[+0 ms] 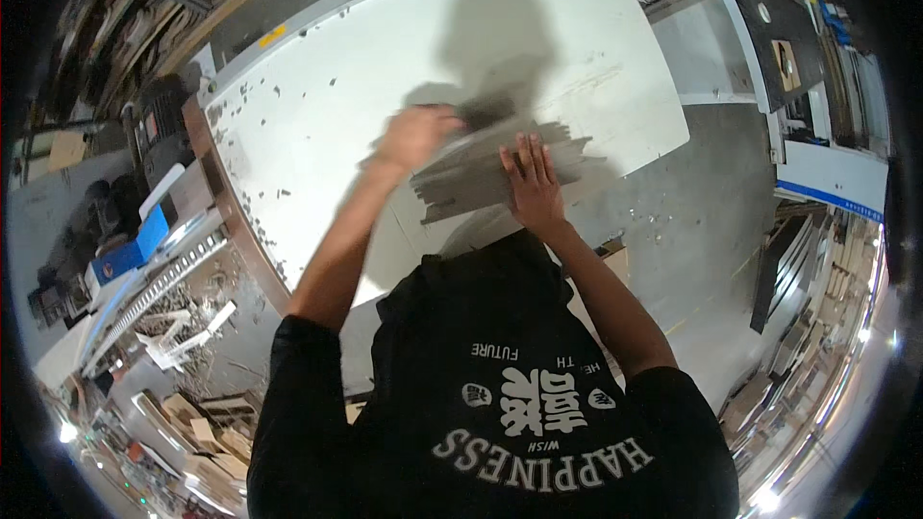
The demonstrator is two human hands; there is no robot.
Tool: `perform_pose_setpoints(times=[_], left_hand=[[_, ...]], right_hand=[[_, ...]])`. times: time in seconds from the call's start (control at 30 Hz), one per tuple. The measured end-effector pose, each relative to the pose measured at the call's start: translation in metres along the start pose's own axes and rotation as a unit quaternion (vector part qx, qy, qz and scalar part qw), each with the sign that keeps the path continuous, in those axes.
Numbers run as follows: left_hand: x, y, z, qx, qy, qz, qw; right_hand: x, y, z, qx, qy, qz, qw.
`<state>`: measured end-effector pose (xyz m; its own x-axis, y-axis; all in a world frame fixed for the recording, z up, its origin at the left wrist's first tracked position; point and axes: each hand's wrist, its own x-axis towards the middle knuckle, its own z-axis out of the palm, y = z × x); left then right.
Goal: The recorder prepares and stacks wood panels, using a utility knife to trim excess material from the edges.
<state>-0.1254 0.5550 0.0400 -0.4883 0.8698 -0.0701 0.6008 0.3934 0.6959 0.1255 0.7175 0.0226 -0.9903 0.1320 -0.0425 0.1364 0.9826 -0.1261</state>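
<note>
A: Grey, streaked patch (500, 173) lay on the white panel (385, 86), near the panel's front edge, in the head view. Was either hand on it?

B: Right hand (532, 187) lay flat on the patch, palm down, fingers (524, 156) straight and close together, pointing away from the person.

A: Left hand?

B: Left hand (415, 135) was motion-blurred at the patch's left end. It appeared closed around a dark tool (481, 113) at the patch's upper edge; finger positions could not be told through the blur.

A: Surroundings?

B: Small dark chips were scattered over the panel's left half. The person's shadow fell across the panel above both hands. Black sleeves and a black printed shirt (500, 394) filled the lower frame. Wood offcuts (192, 413) were piled on the floor at lower left, and a blue box (130, 252) sat left of the panel.
</note>
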Motion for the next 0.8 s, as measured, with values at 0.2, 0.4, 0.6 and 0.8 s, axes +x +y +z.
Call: perform_pose_setpoints(times=[0.2, 0.4, 0.6, 0.8], left_hand=[[-0.019, 0.028, 0.045, -0.017, -0.111, -0.018, 0.994], [-0.088, -0.096, -0.060, 0.078, 0.071, -0.173, 0.979], [-0.173, -0.211, -0.199, 0.431, -0.175, -0.286, 0.838], [-0.175, -0.258, -0.189, 0.405, -0.178, -0.255, 0.860]], right_hand=[[0.001, 0.002, 0.015, 0.019, 0.025, 0.004, 0.999], [-0.002, 0.012, 0.003, 0.025, -0.011, 0.011, 1.000], [-0.013, 0.013, -0.003, 0.034, -0.019, 0.033, 0.999], [0.000, 0.007, 0.000, 0.018, -0.066, 0.036, 0.997]])
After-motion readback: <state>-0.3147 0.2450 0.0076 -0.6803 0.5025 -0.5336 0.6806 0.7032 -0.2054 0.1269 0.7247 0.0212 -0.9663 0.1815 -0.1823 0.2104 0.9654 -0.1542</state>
